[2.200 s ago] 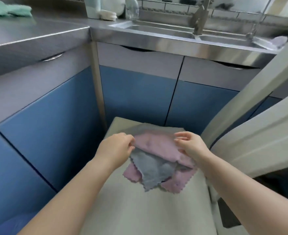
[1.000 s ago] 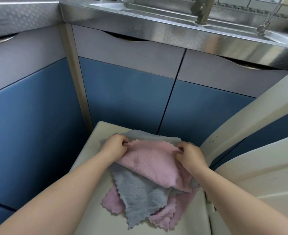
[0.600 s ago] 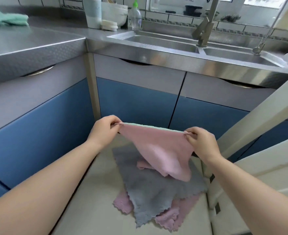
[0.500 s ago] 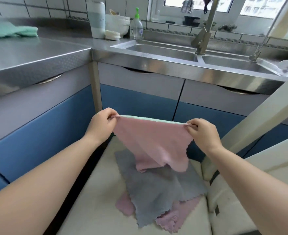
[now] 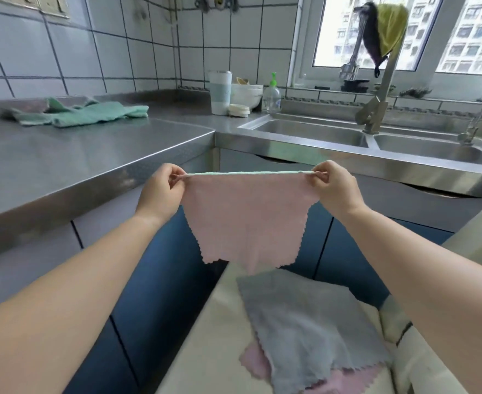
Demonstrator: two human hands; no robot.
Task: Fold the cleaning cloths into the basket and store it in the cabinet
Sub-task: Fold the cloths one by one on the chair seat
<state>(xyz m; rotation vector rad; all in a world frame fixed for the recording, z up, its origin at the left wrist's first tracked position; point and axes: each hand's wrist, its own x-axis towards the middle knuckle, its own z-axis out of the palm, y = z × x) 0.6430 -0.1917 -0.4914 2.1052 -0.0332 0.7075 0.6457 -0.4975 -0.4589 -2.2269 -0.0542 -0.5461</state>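
- While the left hand (image 5: 160,191) pinches one top corner of the pink cloth (image 5: 245,220), the right hand (image 5: 333,186) pinches the other, fingers curled round the edge.
- Between the hands the cloth hangs stretched flat, a mint-green edge showing along its top.
- Below the hands, a grey cloth (image 5: 305,322) lies over another pink cloth (image 5: 345,379) on a cream surface (image 5: 217,351).
- Beyond the left hand, a green cloth (image 5: 78,113) lies on the steel counter (image 5: 63,155).

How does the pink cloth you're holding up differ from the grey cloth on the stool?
The pink cloth hangs in the air, stretched by its top corners between the left hand and right hand; the grey cloth lies flat on the stool, untouched. The pink cloth's top edge shows mint green; the grey cloth covers another pink one. Both have scalloped edges.
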